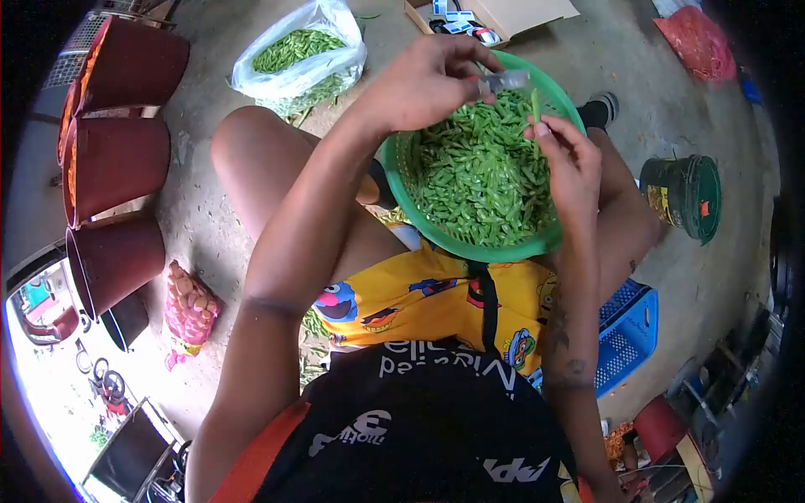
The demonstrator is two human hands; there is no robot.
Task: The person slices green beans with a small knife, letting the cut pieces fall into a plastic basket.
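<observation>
A green plastic basket (411, 210) rests on my lap, filled with small green chili peppers (486, 176). My left hand (429, 82) is over the basket's far left rim, its fingers closed on a small flat, greyish translucent piece (506, 80) that points right. Over the right side of the basket, my right hand (572, 159) pinches one green chili pepper (536, 109) upright between thumb and fingers. The pepper's upper end stands just right of the translucent piece's tip.
A white plastic bag (352, 57) of green chilies stands ahead left, near an open cardboard box (537, 12). Dark red tubs (117, 166) line the left, with a red net sack (189, 310) beside them. A dark bucket (683, 197) and blue crate (629, 335) are at right.
</observation>
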